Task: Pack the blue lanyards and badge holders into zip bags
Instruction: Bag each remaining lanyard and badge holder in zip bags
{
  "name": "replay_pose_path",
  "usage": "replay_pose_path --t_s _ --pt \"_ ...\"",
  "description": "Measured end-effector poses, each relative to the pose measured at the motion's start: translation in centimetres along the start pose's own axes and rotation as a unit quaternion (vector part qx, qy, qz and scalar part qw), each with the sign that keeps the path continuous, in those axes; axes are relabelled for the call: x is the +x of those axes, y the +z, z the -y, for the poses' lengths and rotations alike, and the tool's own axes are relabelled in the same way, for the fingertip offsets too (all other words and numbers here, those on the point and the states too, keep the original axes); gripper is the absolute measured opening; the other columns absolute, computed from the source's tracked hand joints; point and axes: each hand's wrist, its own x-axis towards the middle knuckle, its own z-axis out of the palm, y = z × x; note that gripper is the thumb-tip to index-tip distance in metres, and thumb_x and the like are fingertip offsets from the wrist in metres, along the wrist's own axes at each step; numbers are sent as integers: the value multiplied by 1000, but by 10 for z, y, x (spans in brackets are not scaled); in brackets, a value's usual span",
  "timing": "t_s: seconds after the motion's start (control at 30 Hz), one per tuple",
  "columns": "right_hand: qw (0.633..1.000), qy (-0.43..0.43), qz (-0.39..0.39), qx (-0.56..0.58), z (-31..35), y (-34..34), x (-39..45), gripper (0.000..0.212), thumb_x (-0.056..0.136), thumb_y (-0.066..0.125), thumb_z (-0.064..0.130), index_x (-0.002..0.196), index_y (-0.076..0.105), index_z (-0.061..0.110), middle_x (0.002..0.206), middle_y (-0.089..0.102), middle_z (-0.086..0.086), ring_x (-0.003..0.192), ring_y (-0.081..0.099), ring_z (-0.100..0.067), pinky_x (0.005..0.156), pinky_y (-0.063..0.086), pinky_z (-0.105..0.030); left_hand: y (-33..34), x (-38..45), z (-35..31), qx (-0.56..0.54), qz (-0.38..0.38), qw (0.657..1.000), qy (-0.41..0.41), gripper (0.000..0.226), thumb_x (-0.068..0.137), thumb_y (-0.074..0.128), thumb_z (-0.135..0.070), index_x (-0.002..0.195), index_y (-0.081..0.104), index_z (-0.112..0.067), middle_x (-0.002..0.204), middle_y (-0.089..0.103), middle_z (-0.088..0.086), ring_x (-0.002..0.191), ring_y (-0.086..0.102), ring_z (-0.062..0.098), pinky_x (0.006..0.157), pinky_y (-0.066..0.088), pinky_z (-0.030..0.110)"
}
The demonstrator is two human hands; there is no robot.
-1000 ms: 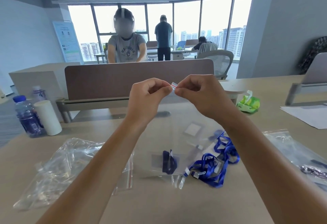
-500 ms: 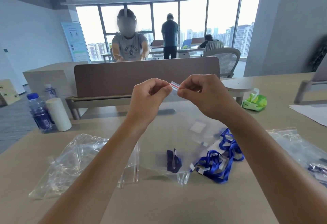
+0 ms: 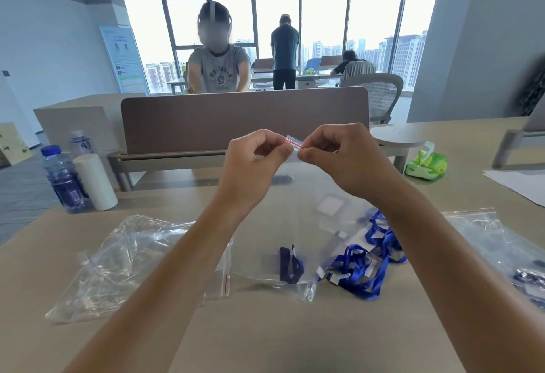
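Both hands are raised above the middle of the table (image 3: 265,343), pinching the red-striped zip strip (image 3: 294,142) of a clear zip bag (image 3: 295,225) that hangs down from the fingers. The left hand (image 3: 253,160) is curled narrow, thumb and forefinger closed on the strip's left end; the right hand (image 3: 339,157) is closed the same way on the right end. Compared with a second ago the two pinches sit a little further apart, so more of the red strip shows between the fingertips, and the hands otherwise hold the same spot.

Inside the hanging bag, at its bottom, lies a dark blue lanyard (image 3: 290,265) folded on itself, with a clear badge holder (image 3: 328,206) showing faintly higher up. The bag's lower edge rests on the table as before. Just right of it a loose heap of bright blue lanyards (image 3: 365,266) lies on the table, unmoved. A crumpled clear bag (image 3: 118,260) sits toward the left edge, with another flat zip bag (image 3: 225,278) partly under the left forearm. A further filled bag (image 3: 501,245) lies at the right edge. At the far left corner stand a water bottle (image 3: 60,178) and a white cylinder (image 3: 94,181), touching.
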Motion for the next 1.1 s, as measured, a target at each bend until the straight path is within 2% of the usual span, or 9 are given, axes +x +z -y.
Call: replay_pose_path --t_s 0.17,0.33,0.53,0.67,0.77,0.83,0.93,1.0,1.1 --pt "1000 7 -20 9 -2 4 0 7 86 78 28 80 77 26 70 71 7 59 56 0 63 44 -18 0 0 0 6 -8 1000 3 7 92 72 -13 94 78 -8 85 72 7 77 63 14 57 48 7" --pt "999 8 -22 26 0 6 -2 10 86 79 27 77 76 24 61 66 12 52 51 0 53 38 -9 -1 -1 2 31 -6 999 15 9 92 73 -18 95 81 -15 86 75 -3 81 67 12 61 48 9" --pt "999 28 -33 9 0 9 -6 10 84 76 23 74 74 24 57 64 12 49 51 1 49 38 -8 1 0 10 83 -13 995 45 10 96 68 -20 96 76 -15 89 71 -6 83 63 9 68 48 10" --pt "996 55 -67 3 -8 9 -10 7 81 76 23 74 76 24 60 67 10 51 53 0 50 43 -12 6 1 11 70 -14 997 34 11 97 65 -17 96 74 -10 92 70 0 84 62 14 64 47 8" --pt "995 78 -65 5 -19 5 -14 8 81 77 23 74 76 23 59 68 10 51 53 1 51 44 -12 7 3 16 78 -19 997 21 12 98 64 -20 95 74 -14 90 69 -3 84 62 10 66 47 9" --pt "994 91 -67 3 -27 1 -18 8 81 78 23 74 75 22 59 67 11 51 53 2 52 44 -11 6 3 15 73 -29 997 18 12 98 64 -20 93 73 -14 89 68 -2 81 61 5 65 47 11" --pt "990 113 -82 -1 -37 -7 -24 7 81 78 23 75 76 21 59 66 10 50 52 1 53 44 -15 2 3 10 -3 -31 1000 -5 12 99 62 -8 90 70 -5 85 62 6 66 60 -3 54 47 8" --pt "988 125 -89 1 -43 -11 -28 7 82 78 23 76 77 19 62 68 7 50 51 0 52 43 -14 1 5 13 -11 -38 999 -6 13 98 63 -9 87 70 -10 76 59 0 56 56 0 49 44 9" --pt "986 138 -95 8 -49 -16 -33 6 83 79 22 78 77 20 67 71 4 51 53 2 51 42 -9 1 10 24 20 -41 999 -8 11 96 67 -18 86 73 -18 67 60 -16 58 52 2 59 41 15"
